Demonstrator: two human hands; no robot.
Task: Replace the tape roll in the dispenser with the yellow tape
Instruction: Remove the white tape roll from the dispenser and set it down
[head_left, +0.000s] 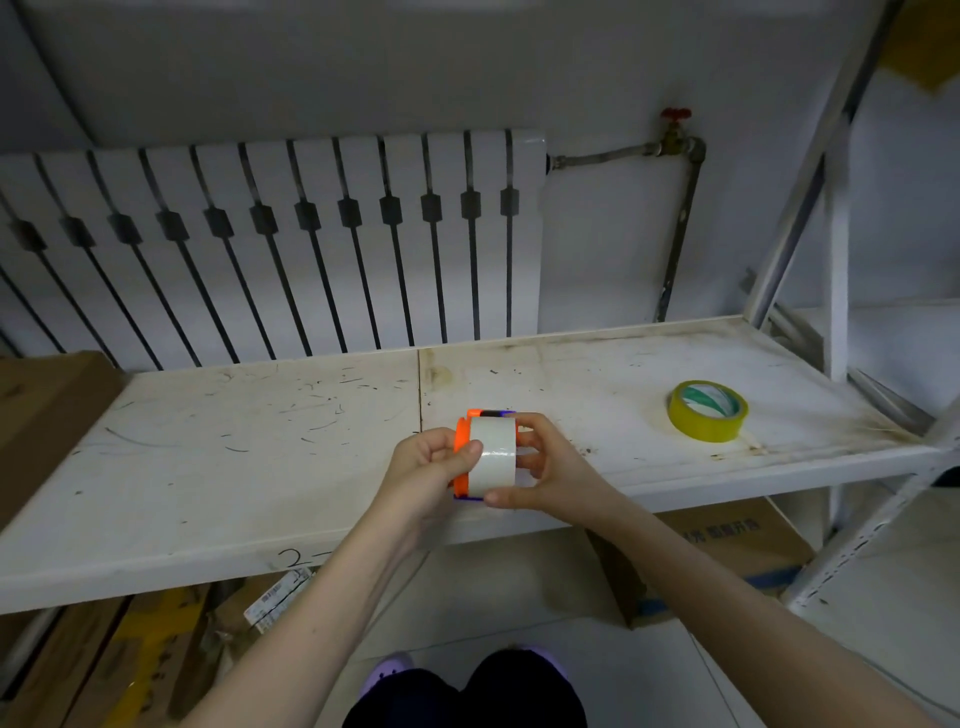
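An orange and blue tape dispenser (461, 452) with a pale whitish tape roll (493, 457) on it is held above the front part of the white shelf board (260, 441). My left hand (426, 467) grips the dispenser's orange side, thumb on the roll. My right hand (540, 467) holds the roll from the right, thumb under it and fingers over its side. The yellow tape roll (707, 411), with a green and white core, lies flat on the shelf to the right, apart from both hands.
A white radiator (270, 244) and a pipe with a red valve (675, 124) stand behind the shelf. A shelf upright (836, 260) rises at the right. Cardboard boxes (727, 551) sit below, and another box (47, 415) rests at the left.
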